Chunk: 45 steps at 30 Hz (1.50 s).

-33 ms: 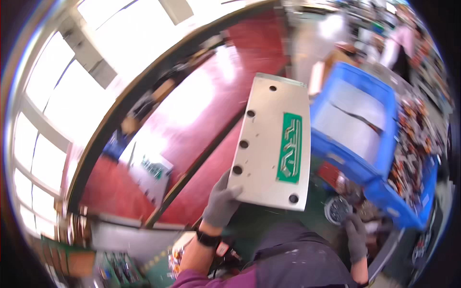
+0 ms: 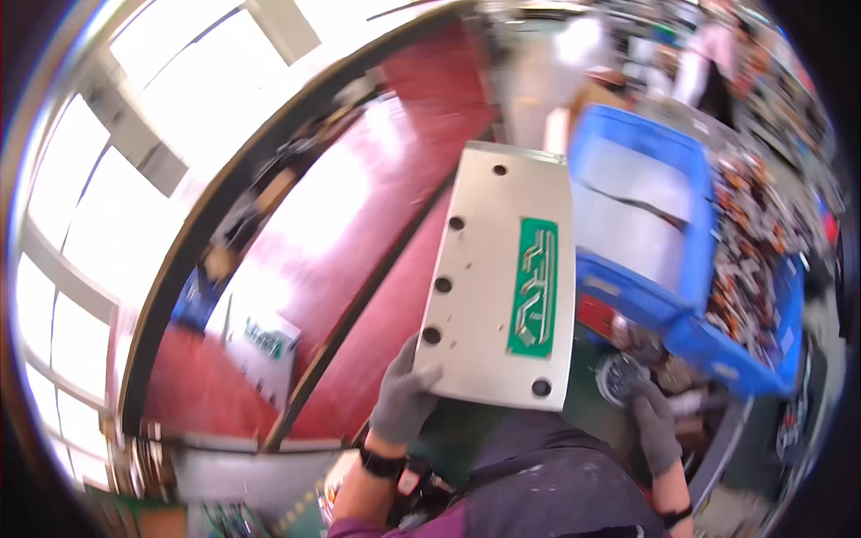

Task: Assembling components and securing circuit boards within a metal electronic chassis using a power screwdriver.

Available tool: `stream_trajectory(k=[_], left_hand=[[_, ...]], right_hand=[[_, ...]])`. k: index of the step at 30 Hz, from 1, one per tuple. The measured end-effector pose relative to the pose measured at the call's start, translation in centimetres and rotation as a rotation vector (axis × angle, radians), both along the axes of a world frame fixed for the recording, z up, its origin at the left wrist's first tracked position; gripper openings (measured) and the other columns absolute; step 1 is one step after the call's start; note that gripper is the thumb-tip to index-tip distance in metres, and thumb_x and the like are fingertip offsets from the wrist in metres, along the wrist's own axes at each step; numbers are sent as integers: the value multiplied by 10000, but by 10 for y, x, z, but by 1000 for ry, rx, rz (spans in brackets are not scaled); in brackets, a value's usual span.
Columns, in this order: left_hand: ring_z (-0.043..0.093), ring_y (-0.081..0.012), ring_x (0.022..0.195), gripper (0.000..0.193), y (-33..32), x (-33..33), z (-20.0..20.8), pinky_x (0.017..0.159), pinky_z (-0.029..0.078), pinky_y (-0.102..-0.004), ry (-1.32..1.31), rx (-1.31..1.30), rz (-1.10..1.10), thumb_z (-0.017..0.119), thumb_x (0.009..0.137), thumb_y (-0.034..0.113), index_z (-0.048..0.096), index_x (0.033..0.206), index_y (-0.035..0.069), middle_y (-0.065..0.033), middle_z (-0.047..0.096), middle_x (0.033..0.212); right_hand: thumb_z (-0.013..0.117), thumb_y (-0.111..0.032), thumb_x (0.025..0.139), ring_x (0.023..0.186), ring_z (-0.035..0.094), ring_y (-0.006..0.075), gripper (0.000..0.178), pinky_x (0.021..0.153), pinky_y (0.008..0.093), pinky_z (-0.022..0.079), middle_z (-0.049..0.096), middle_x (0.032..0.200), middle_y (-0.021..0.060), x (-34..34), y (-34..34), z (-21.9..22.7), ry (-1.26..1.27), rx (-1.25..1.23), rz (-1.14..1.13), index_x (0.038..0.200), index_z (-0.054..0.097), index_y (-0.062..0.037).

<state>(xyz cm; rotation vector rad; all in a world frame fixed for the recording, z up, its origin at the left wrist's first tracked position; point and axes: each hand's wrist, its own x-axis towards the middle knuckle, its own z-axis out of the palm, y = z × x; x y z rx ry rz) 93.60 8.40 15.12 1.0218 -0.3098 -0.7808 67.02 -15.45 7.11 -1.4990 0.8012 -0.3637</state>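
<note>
My left hand [image 2: 402, 391], in a grey glove, grips the lower left edge of a flat metal panel [image 2: 484, 260]. The panel is tilted up in front of me, with dark round holes near its edges. A green inset [image 2: 536, 287] with a raised silvery pattern lies on its right half. Lower right, my gloved right hand [image 2: 656, 423] hangs apart from the panel, slightly blurred, its fingers loosely extended. Nothing shows in it. Its fingertips are nearest a round grey metal part [image 2: 619, 377]; whether they touch is unclear.
A similar panel [image 2: 262, 354] lies on the red tabletop [image 2: 359, 269] to the left, which has dark raised edges. At right stand a blue crate [image 2: 704, 260] with a pale sheet inside and another blue bin [image 2: 762, 372] near many small orange and grey parts [image 2: 749, 242]. A person [image 2: 708, 67] is far right.
The whole view has shifted, so the table, crates and person sit further left in the picture. The panel appears slightly lower, still in my left hand. My right hand remains apart from it.
</note>
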Motion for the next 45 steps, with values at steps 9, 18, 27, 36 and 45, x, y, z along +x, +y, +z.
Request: stream_trajectory(k=[9,18,27,36,45], left_hand=[[539,-207,1095,753,-125,-90,-5,926,440,-356,-296,226,-777,628,830,215,259,1458,29,-148,559,1240],[558,-309,1135,770,-245,-311,44,940,469,-428,-123,-152,-1681,581,862,485,341,1375,-36,-199,516,1278],[620,-246,1034,584,-218,-563,66,859,528,-361,-246,-320,-1856,588,893,306,403,1350,-7,-136,574,1209],[588,-261,1091,560,-209,-716,80,925,492,-391,-434,-344,-1863,559,907,304,400,1341,-12,-146,549,1241],[571,-283,1123,538,-187,-831,42,925,497,-421,-236,-251,-2251,517,922,255,343,1360,-4,-177,527,1249]], right_hand=[[627,-230,907,1198,456,164,684,992,318,392,470,1334,103,-65,13,25,-748,85,-465,1440,261,-7],[628,-262,902,1185,469,167,730,978,331,403,472,1326,112,-268,142,91,-758,-250,-1040,1444,222,10],[494,-321,971,717,605,125,385,636,266,487,657,894,103,-464,319,133,109,-715,-1945,1073,587,39],[553,-413,924,535,471,123,481,428,266,387,604,1102,185,-528,437,-118,-1497,508,-2136,1156,506,6],[561,-216,891,722,606,121,359,628,248,504,647,959,98,-594,416,-17,-921,92,-2173,1182,559,-6]])
